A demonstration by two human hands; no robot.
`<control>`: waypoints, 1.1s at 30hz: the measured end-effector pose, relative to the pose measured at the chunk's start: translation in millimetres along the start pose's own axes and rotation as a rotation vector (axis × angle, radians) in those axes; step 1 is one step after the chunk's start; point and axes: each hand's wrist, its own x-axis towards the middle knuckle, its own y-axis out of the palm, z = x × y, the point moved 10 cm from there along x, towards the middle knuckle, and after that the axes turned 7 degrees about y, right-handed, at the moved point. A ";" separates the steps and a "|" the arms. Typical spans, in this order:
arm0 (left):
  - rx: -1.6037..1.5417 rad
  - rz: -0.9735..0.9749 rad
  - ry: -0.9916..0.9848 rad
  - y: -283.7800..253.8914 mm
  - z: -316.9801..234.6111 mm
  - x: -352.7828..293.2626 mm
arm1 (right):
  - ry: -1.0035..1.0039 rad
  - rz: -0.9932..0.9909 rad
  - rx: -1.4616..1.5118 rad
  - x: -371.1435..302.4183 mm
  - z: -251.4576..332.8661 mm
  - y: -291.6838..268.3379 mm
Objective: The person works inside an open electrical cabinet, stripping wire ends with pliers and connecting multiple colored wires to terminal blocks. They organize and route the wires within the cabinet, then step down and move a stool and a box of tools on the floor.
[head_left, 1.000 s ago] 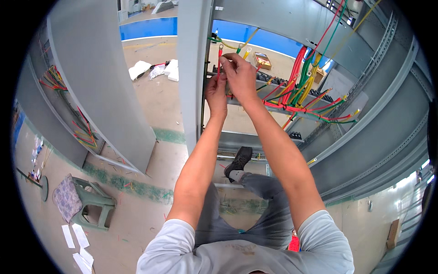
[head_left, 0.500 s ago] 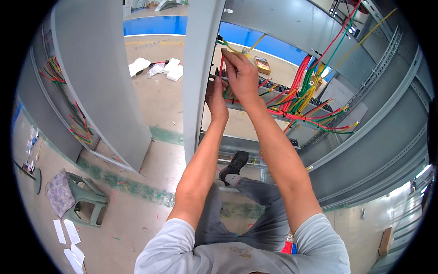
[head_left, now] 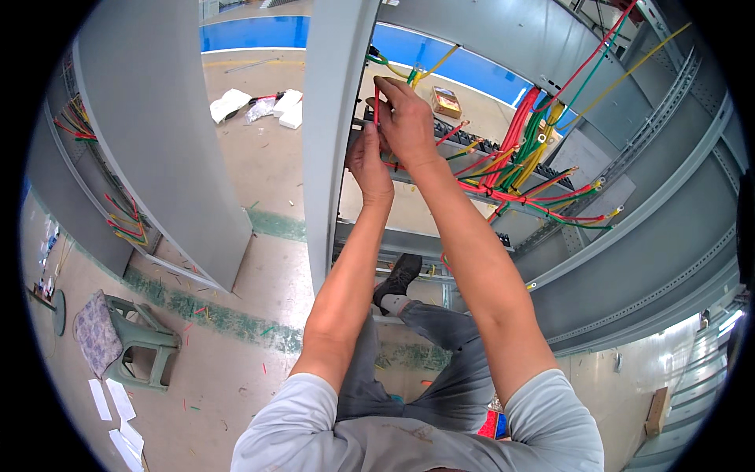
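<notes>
1. red wire stands upright, just right of the grey post.
2. left hand pinches it low, likely for steadiness.
3. right hand pinches its top, seemingly keeping it straight.

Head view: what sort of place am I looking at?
Probably a workshop or factory where electrical cabinets are wired: an open grey metal frame, bundled red, green and yellow wires running across it, and a second grey cabinet at left with more coloured wires.
</notes>
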 end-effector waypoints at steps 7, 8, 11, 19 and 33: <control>-0.007 -0.010 -0.012 2.0 -4.2 4.1 | 0.279 0.413 -0.171 1.5 -25.0 38.1; -0.027 -0.033 -0.015 3.7 -4.5 1.3 | 0.260 0.402 -0.119 0.1 -28.4 38.0; -0.075 -0.036 -0.015 2.1 -3.4 1.3 | 0.336 0.511 0.002 1.2 -31.4 44.3; -0.130 0.175 -0.034 6.9 -10.0 1.9 | 0.538 0.715 0.140 -4.2 -40.1 47.7; 0.118 0.389 -0.006 30.3 -29.1 -1.8 | -0.022 0.064 0.157 -22.7 35.3 -56.7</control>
